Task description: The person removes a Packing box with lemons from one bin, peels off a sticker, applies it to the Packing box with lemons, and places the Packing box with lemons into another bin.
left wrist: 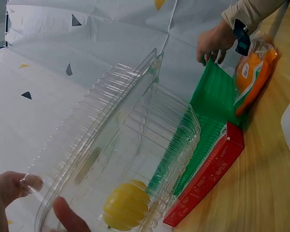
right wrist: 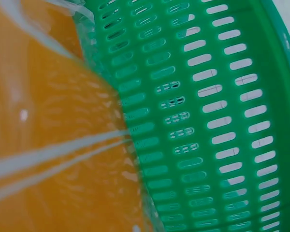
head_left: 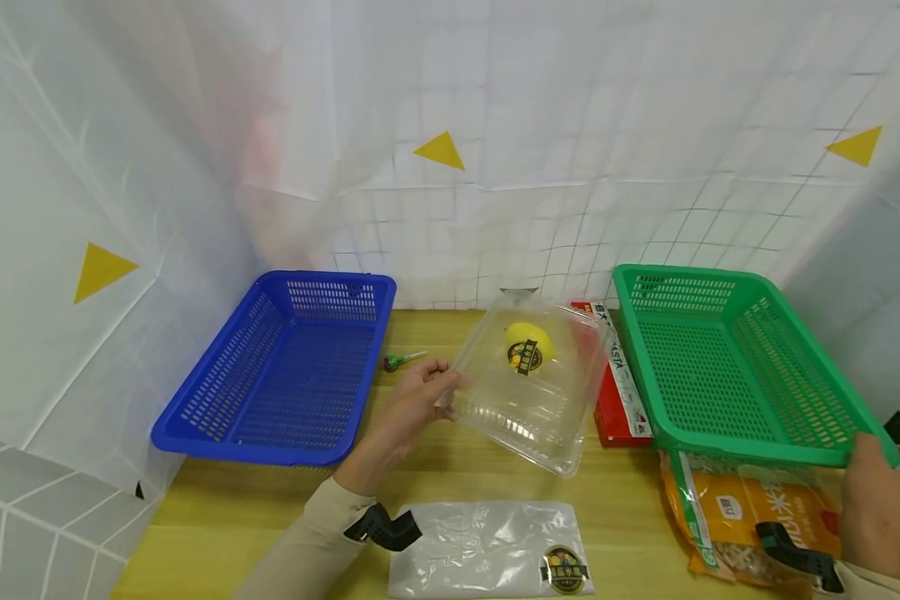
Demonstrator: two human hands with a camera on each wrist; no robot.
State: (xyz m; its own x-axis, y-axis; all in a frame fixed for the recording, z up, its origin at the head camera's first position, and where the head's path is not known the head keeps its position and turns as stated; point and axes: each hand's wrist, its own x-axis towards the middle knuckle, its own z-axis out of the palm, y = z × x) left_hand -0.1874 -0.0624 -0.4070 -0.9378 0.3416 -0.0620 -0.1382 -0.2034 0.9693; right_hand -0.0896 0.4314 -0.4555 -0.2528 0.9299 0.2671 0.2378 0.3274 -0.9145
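My left hand (head_left: 412,404) pinches the left edge of a clear plastic clamshell container (head_left: 487,400), tilted above the table. A yellow lemon (head_left: 542,335) shows through the plastic; whether it lies inside or behind, I cannot tell. In the left wrist view, the thumb and fingers hold the container (left wrist: 130,125) from both sides, with the lemon (left wrist: 126,205) low in it. At the far right, my right hand (head_left: 881,492) grips the near right corner of a green basket (head_left: 750,450). The right wrist view shows the basket's slotted wall (right wrist: 203,121) beside an orange bag (right wrist: 53,116).
A blue basket (head_left: 270,454) stands at the left, a lollipop (head_left: 393,362) beside it. The red pasta box (head_left: 615,417) lies against the green basket. An orange food bag (head_left: 750,508) sits by that basket's near side. A flat clear plastic bag (head_left: 480,550) lies in front.
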